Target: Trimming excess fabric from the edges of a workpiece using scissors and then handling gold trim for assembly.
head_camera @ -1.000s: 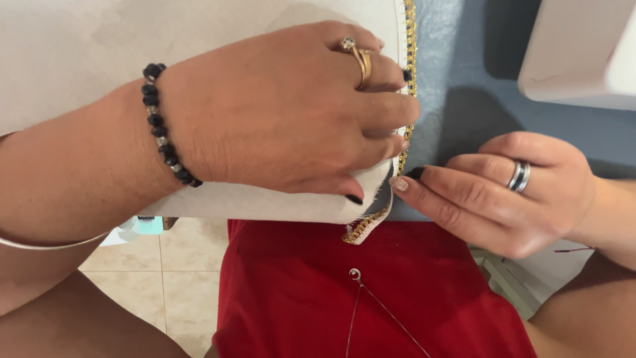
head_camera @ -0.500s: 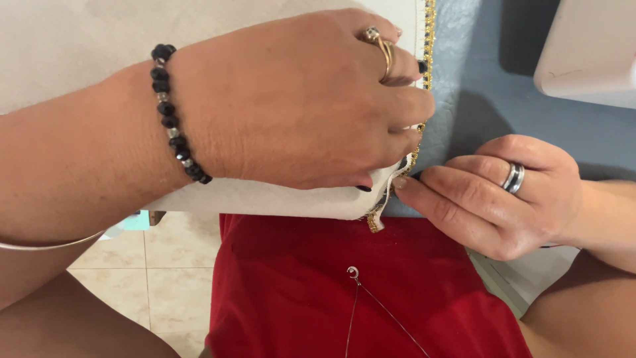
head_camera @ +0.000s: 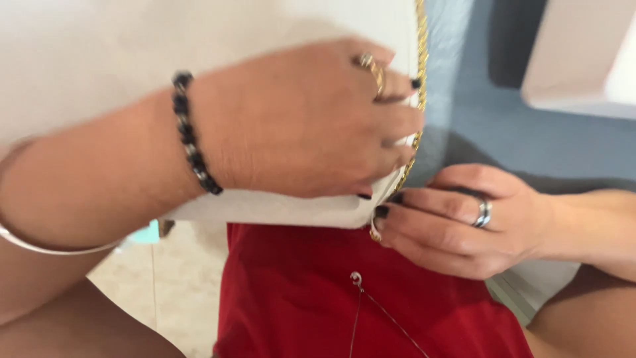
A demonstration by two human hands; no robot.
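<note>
1. Red cloth (head_camera: 298, 298) covered your lap, above a tiled floor (head_camera: 139, 292).
2. Your left hand (head_camera: 311, 119) pressed flat, unclenched, on the white fabric (head_camera: 132, 59); your right hand (head_camera: 457, 219) pinched its gold trim (head_camera: 419, 86).
3. Beyond lay a blue surface (head_camera: 530, 139).

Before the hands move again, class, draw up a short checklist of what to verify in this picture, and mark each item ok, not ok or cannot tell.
1. Left hand lies flat on the white fabric, pinning it: ok.
2. Right hand has its fingertips at the lower end of the gold chain trim: ok.
3. Trim runs along the fabric's right edge: ok.
4. Trim firmly fixed to the fabric along its full length: cannot tell, the left fingers cover part of it.
5. Needle or pin in the right fingers: cannot tell.
6. Picture sharp enough to judge the stitching: not ok, it is blurred.
</note>
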